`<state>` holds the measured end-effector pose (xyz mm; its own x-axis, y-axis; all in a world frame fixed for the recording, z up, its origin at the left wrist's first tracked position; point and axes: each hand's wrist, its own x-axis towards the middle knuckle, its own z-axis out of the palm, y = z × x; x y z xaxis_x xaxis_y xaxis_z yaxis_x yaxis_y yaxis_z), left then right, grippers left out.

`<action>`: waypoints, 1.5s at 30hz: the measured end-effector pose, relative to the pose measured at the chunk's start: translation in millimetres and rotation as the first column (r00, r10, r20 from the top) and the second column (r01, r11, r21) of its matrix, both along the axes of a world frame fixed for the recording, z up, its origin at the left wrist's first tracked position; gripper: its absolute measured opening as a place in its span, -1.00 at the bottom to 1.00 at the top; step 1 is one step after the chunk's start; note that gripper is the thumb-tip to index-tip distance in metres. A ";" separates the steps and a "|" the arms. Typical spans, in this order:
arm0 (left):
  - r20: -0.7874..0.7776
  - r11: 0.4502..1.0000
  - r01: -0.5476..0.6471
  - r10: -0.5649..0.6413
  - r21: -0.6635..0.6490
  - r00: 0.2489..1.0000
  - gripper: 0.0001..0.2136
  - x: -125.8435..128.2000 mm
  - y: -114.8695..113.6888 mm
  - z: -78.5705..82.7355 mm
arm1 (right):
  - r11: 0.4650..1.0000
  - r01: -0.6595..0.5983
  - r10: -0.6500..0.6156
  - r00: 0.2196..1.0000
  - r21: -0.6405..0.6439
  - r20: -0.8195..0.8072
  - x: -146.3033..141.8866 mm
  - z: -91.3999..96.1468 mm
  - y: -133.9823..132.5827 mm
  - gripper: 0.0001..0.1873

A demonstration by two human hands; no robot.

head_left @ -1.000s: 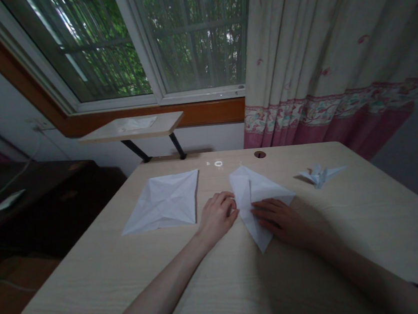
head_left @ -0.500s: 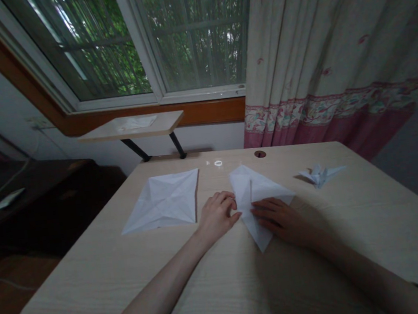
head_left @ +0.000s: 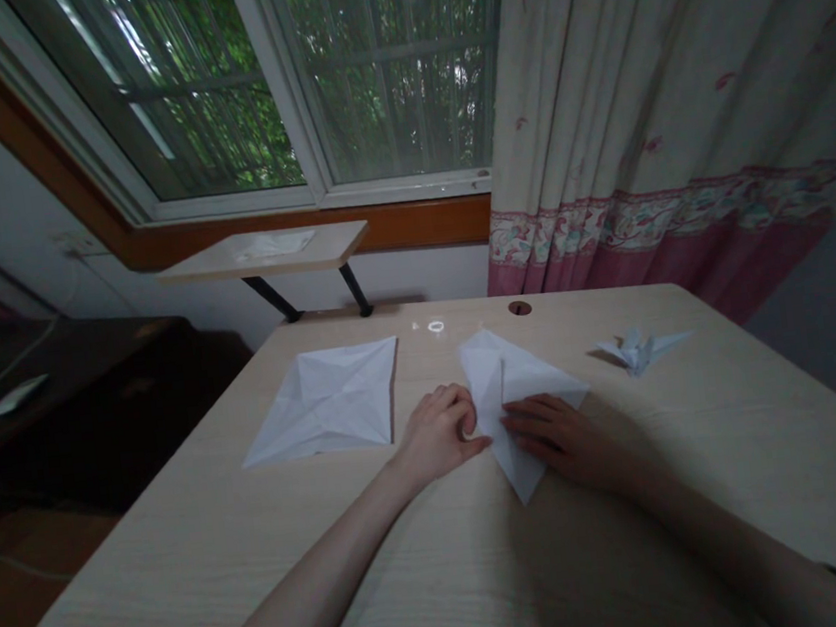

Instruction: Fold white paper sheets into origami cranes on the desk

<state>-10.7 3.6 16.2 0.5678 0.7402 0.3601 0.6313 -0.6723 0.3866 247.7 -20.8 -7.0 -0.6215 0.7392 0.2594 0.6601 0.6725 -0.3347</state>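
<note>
A partly folded sheet of white paper [head_left: 530, 371] lies on the table in front of me, one point facing my side. My right hand [head_left: 557, 439] rests flat on its right half, fingers stretched out over the fold. At the paper's left edge is my left hand [head_left: 443, 433], its fingers curled and its thumb apart from them, the thumb tip touching the paper. Nothing shows between the left fingers and thumb. To the left lies a creased, opened-out sheet of white paper [head_left: 330, 404]. On the right sits a folded paper crane [head_left: 640, 351].
The light wooden table [head_left: 280, 561] has a round cable hole [head_left: 520, 309] near its back edge. A raised shelf [head_left: 201, 268] on black legs holds more white paper [head_left: 278, 245]. Behind stand a window and a curtain [head_left: 594, 132]. A dark cabinet [head_left: 80, 392] is at left.
My left thumb has slid slightly to the right on the paper, and the gap between it and the curled fingers is wider. The right hand and the papers stay in place.
</note>
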 end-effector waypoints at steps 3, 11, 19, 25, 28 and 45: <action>-0.032 1.000 0.018 -0.019 -0.022 0.999 -0.68 0.8 -0.7 0.7 | 1.000 -0.005 0.005 1.000 -0.001 -0.006 1.1 -2.3 1.0 -0.60; -0.067 0.997 0.039 -0.044 -0.073 0.997 -0.61 3.3 -2.7 2.7 | 1.000 -0.025 0.025 1.000 -0.003 0.002 5.0 -6.6 3.6 -0.49; -0.063 0.993 0.111 -0.114 -0.048 0.992 -0.59 8.2 -8.4 -0.2 | 1.000 -0.024 0.024 0.999 -0.019 -0.023 5.4 -9.7 5.3 -0.53; -0.148 0.989 0.135 -0.142 -0.059 0.979 -0.56 14.0 -12.9 -0.7 | 0.999 -0.019 0.018 0.999 -0.030 -0.040 4.3 -8.7 5.4 -0.53; -0.180 0.986 0.151 -0.162 -0.073 0.970 -0.55 15.4 -14.0 0.9 | 0.999 -0.021 0.019 0.999 -0.040 -0.046 4.0 -7.4 5.1 -0.56; -0.189 0.978 0.190 -0.203 -0.085 0.961 -0.52 20.4 -20.9 0.7 | 0.998 -0.025 0.020 0.996 -0.059 -0.084 4.5 -8.9 7.3 -0.56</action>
